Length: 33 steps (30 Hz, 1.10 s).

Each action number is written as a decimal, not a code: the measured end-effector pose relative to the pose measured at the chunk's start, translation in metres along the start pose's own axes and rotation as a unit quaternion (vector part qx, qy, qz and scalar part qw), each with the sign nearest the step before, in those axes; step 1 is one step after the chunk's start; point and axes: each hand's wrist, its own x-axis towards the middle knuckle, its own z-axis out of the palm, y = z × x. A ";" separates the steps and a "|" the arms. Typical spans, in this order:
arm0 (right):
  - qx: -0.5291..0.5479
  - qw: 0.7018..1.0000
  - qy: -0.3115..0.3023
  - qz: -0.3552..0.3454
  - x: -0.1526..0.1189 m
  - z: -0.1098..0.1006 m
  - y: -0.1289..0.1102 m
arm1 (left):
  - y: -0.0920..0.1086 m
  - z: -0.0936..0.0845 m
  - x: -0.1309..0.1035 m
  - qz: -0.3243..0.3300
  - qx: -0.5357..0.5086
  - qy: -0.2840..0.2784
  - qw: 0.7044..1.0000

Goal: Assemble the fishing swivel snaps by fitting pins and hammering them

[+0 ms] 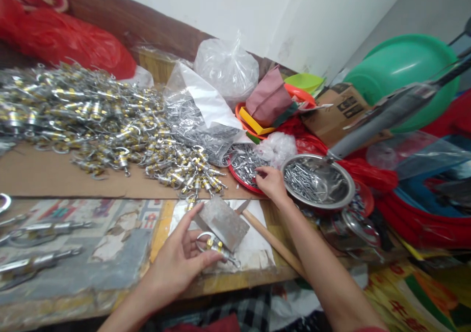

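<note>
My left hand [184,253] holds a small silver-and-gold metal hook fitting [213,243] between thumb and fingers, beside a grey metal block [224,222] on white paper [263,253]. My right hand [270,182] has its fingers pinched at the right edge of a red plate [241,179] heaped with small metal parts [246,162]; whatever is between the fingertips is too small to make out. A steel bowl [340,184] with metal pins [303,179] stands just right of that hand. A wooden-handled hammer [274,241] lies between my forearms, its head partly hidden by the block.
Many similar fittings [91,111] are piled on cardboard [44,175] at the left. Several larger fittings [44,229] lie at the front left. Clear plastic bags [226,69] stand behind. A cardboard box [338,108] and green basins [408,76] are at the back right.
</note>
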 end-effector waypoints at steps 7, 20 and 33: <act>0.199 0.960 -0.035 -0.194 -0.090 -0.013 -0.054 | 0.008 0.001 0.005 -0.035 -0.034 0.006 0.999; 0.047 0.944 -0.173 -0.276 -0.113 -0.032 -0.068 | 0.006 -0.003 0.009 -0.022 0.000 0.003 1.000; 0.188 0.960 -0.119 -0.170 -0.114 0.007 -0.080 | 0.007 -0.003 0.009 -0.017 0.000 -0.002 1.000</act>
